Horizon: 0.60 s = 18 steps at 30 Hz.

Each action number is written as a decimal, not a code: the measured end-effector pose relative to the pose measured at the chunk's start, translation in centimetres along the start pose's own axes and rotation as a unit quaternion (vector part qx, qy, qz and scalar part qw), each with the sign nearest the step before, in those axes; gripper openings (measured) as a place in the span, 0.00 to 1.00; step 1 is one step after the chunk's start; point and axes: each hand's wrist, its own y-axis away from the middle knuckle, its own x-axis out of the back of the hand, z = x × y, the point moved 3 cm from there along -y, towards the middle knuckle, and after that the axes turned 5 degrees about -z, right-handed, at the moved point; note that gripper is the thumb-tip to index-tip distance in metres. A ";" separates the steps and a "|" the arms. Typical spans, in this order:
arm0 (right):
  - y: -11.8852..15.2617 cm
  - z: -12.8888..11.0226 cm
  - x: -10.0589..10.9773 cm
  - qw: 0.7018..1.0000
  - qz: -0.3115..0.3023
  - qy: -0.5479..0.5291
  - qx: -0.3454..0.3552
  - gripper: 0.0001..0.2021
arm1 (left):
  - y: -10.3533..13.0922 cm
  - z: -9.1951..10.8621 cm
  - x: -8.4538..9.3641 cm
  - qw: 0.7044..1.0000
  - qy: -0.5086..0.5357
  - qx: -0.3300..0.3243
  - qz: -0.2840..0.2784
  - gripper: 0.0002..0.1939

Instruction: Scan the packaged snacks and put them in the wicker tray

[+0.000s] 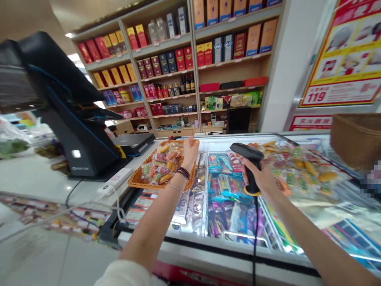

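My right hand [259, 174] is wrapped around the handle of a black barcode scanner [248, 151], held above the glass-topped freezer. The scanner's cable hangs down from its yellow-rimmed base. At the far right corner of an orange wicker basket [133, 180], my left hand [189, 153] is closed on the rim, its fingers partly hidden. Small wrapped snacks [162, 163] fill this basket, which sits over the freezer's left edge beside the counter. More wrapped snacks [300, 167] lie spread on the freezer top, to the right of the scanner.
Ice-cream packs [226, 198] show inside the freezer [206, 190]. On the left counter stand a black till screen [86, 147], a flat dark device [133, 143] and a white power strip [116, 180] with cables. A brown basket [348, 139] is at right; shelves of boxes [169, 61] stand behind.
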 end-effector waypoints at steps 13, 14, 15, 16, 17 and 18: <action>5.1 -2.1 14.3 0.973 0.221 0.060 0.035 0.25 | 14.9 -1.1 -25.4 0.899 -0.271 -0.092 -0.332 0.31; 5.4 -1.8 14.4 0.972 0.226 0.060 0.031 0.25 | 15.5 -1.0 -25.7 0.888 -0.278 -0.108 -0.350 0.29; 5.6 -1.5 14.3 0.971 0.229 0.062 0.028 0.24 | 15.9 -0.9 -25.6 0.877 -0.287 -0.120 -0.366 0.26; 5.7 -1.2 14.1 0.971 0.227 0.065 0.025 0.24 | 15.9 -1.0 -25.3 0.867 -0.300 -0.127 -0.376 0.23; 5.8 -1.0 13.7 0.972 0.222 0.070 0.023 0.24 | 15.7 -1.1 -24.7 0.861 -0.314 -0.127 -0.380 0.20; 5.8 -0.8 13.3 0.973 0.215 0.075 0.021 0.24 | 15.3 -1.4 -23.9 0.857 -0.328 -0.119 -0.379 0.18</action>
